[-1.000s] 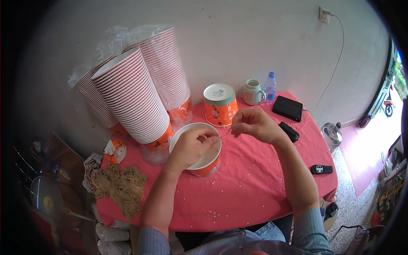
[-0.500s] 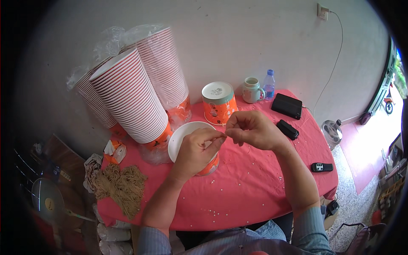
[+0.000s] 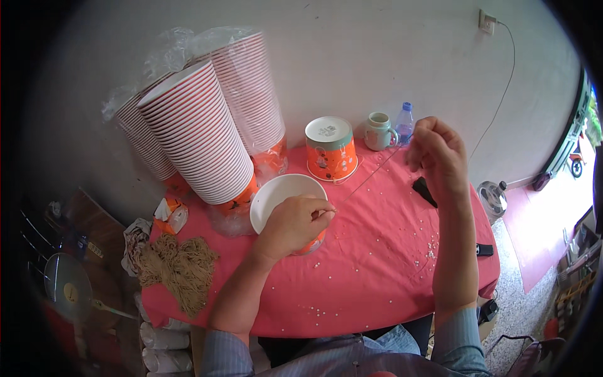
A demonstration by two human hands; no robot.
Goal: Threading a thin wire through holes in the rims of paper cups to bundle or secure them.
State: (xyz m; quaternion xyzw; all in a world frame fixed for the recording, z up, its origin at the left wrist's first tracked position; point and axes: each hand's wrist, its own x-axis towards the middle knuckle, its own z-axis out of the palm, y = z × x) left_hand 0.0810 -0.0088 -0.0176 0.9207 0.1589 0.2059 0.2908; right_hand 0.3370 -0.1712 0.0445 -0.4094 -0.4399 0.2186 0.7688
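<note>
Strand [image 3: 374, 173], thin and straight, slanting between two hands. Too hard a pull could snap it; a loose pinch could let it slip at either end. Near: the left hand [image 3: 294, 223], thumb and forefinger pinched together where the lower end seems to run in, fingertips just right of the open tub [image 3: 270, 196]. Beyond: the strand crosses above the red cloth [image 3: 370, 295]. Farthest: the right hand [image 3: 443, 154], fingers blurred but apparently closed on the upper end.

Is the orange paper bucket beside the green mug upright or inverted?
Inverted: the round orange paper bucket shows its flat white base on top, its rim on the red fabric tablecloth.
</note>
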